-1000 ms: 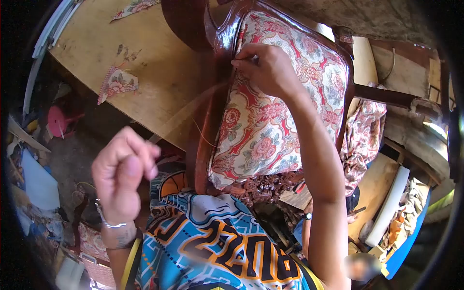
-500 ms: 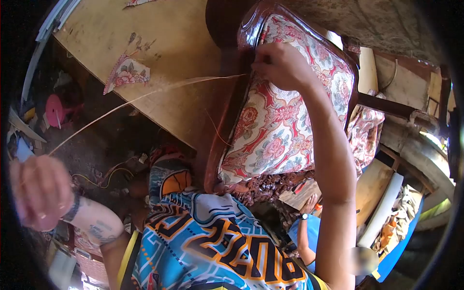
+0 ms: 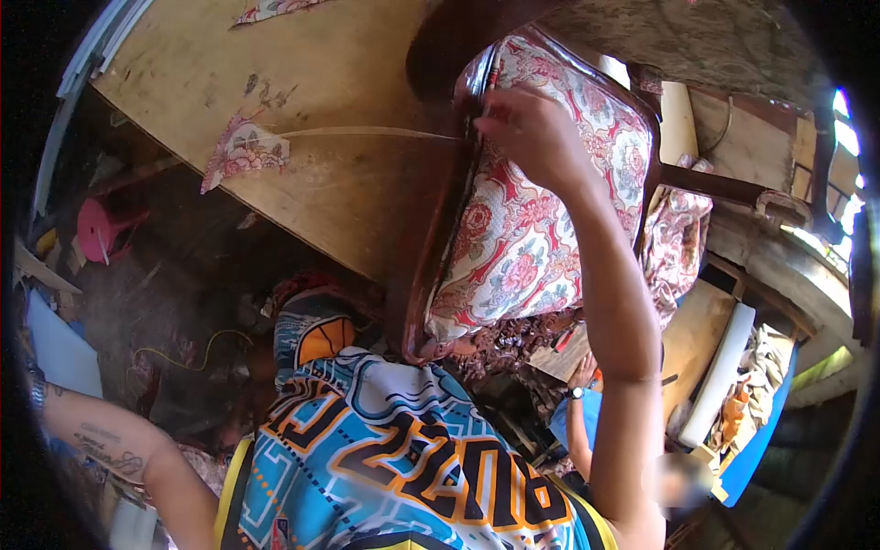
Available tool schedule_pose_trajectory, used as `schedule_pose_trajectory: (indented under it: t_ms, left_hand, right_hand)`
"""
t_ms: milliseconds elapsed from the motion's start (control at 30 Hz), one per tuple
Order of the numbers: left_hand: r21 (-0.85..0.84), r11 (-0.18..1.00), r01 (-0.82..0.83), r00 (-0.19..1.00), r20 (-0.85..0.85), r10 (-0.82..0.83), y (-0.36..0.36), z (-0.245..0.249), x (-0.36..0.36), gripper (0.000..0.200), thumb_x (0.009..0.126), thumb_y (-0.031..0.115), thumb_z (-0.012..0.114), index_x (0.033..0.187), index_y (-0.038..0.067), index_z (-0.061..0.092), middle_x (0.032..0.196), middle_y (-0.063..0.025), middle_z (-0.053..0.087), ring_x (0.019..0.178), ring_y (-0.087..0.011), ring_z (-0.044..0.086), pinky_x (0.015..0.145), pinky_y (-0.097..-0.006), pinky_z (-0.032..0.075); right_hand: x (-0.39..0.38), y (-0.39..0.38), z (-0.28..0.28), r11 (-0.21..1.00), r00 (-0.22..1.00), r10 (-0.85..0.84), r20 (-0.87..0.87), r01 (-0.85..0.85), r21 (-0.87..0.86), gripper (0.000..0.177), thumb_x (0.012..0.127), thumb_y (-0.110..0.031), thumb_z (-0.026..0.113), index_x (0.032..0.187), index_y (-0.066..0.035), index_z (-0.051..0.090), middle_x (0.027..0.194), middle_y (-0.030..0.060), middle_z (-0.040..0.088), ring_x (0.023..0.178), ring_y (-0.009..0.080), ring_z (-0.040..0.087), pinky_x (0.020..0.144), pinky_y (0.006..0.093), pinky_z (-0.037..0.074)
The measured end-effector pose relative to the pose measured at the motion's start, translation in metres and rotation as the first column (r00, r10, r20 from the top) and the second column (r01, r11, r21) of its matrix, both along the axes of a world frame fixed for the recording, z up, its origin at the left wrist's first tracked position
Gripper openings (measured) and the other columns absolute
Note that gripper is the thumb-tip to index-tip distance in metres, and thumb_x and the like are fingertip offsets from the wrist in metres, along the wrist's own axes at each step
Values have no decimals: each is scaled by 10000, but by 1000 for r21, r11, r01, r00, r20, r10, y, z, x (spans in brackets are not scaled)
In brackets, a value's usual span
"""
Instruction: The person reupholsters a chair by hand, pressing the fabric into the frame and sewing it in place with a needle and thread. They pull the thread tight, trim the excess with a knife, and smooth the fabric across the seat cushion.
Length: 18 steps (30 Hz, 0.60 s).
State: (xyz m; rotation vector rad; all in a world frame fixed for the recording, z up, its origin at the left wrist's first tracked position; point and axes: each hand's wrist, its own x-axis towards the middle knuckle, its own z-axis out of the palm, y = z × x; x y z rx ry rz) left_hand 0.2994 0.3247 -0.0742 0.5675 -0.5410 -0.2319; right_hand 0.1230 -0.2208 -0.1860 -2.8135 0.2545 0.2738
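Note:
My right hand (image 3: 524, 128) is at the upper left edge of a chair's padded panel (image 3: 513, 238), covered in red and white floral fabric. Its fingers are bent close to the seam between the fabric and the dark varnished wooden frame (image 3: 431, 247). What they pinch, if anything, is too small to make out. A thin pale strand (image 3: 367, 131) runs from the frame near that hand leftward over the plywood. Only my left forearm (image 3: 105, 431) shows, stretched out to the left; the hand itself lies beyond the edge of the view.
Plywood (image 3: 302, 202) lies beside the chair, with a floral fabric scrap (image 3: 247, 151) on it. A pink stool (image 3: 99, 229) stands at the left over a cluttered floor with a yellow cord (image 3: 209, 346). Another person's hand (image 3: 582, 371) is below the chair. Bunched fabric (image 3: 676, 243) hangs at right.
My left hand has swung outward and out of view, and the strand no longer stretches visibly to it. My right hand stays at the seam, its fingers slightly shifted.

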Motion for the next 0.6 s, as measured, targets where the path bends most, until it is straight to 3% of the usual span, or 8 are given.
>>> schedule_pose_trajectory:
  t_ms: [33,67,133,200,233,333,500,600]
  left_hand:
    - [33,999,-29,999,17,29,6,-1,9,304,925,205,542,1157,11,559,908,-61,600,744,-168,515,676,-295,426]
    - [69,995,-66,997,34,64,13,-2,19,327,923,221,543,1170,7,549,950,-71,604,793,-188,527,715,-314,432]
    - [147,980,-131,990,68,123,29,-8,40,375,919,253,545,1195,0,529,1035,-92,611,891,-227,552,792,-350,444]
    - [220,954,-205,977,104,186,54,-23,62,438,915,313,543,1213,-6,510,1109,-112,605,981,-268,555,847,-382,445]
    - [192,959,-208,978,19,208,68,-31,72,548,905,446,508,1213,-7,520,1148,-139,599,1018,-302,549,858,-406,443]
    - [241,932,-271,954,-60,293,101,-49,97,576,908,476,482,1222,-5,522,1183,-155,594,1054,-318,547,873,-427,438]
    - [310,904,-295,913,-187,363,142,-63,121,601,896,524,484,1196,10,564,1216,-185,603,1052,-364,564,892,-506,448]
    - [322,929,-183,955,-168,246,157,-69,131,612,893,531,482,1212,17,575,1253,-165,592,1082,-367,555,900,-508,437]
  right_hand:
    - [-11,-7,-5,994,962,-56,267,29,104,279,872,-124,664,1149,-98,647,1089,71,653,912,223,638,778,385,495]
    - [-20,-7,4,959,911,-238,338,166,229,298,853,-114,666,1143,-55,634,1064,102,649,869,252,642,780,338,512]
    - [-62,-26,-8,845,774,-511,374,373,383,213,862,-43,637,1073,-65,662,1034,74,651,820,187,622,724,293,507]
    - [-94,-21,-16,922,838,-374,397,289,259,156,860,-20,629,1005,-54,673,999,62,648,784,155,608,680,272,493]
    - [-104,-15,-22,937,882,-302,360,205,284,141,857,-10,628,977,-58,685,1000,60,638,811,154,602,673,282,492]
    - [-101,10,-15,991,925,-119,362,92,92,222,799,-40,680,1011,-100,712,1022,97,619,944,250,580,765,355,491]
    - [-76,16,-9,999,961,15,276,-23,26,234,771,-140,709,1004,-113,720,993,84,612,911,285,554,808,401,467]
    - [-68,23,-13,999,966,38,255,-32,-28,173,783,-167,707,949,-124,730,948,63,611,882,274,548,781,401,462]
